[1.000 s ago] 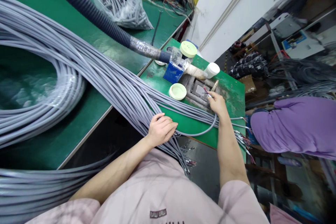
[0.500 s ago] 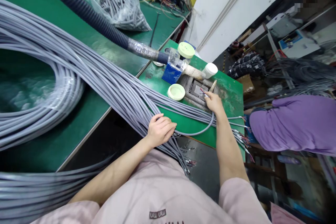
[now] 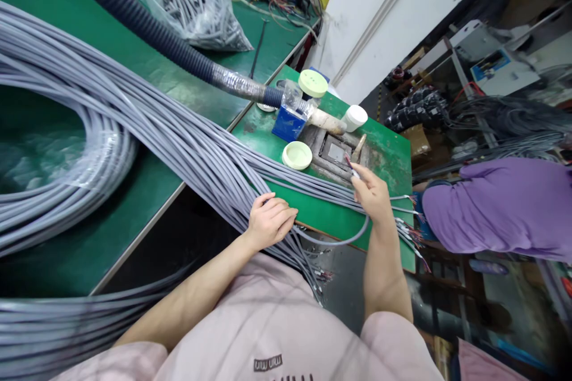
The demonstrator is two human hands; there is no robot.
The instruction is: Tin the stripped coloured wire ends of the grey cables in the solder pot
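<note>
Back toward me and slightly to the right, my right hand has drawn away from the grey metal plate, so the wire tips now show by its right side instead of over its middle. That hand is narrow, thumb and fingers pinching the end of one grey cable, which sags in a loop between my two hands, lower than before. My left hand stays resting on the cable bundle, fingers curved; I cannot tell whether they grip any strand. On the green surface, a pale green lid sits left of the plate, a blue box farther left and a white tub on the far side. At far left, a dark hose crosses in front of a clear bag of short grey pieces.
</note>
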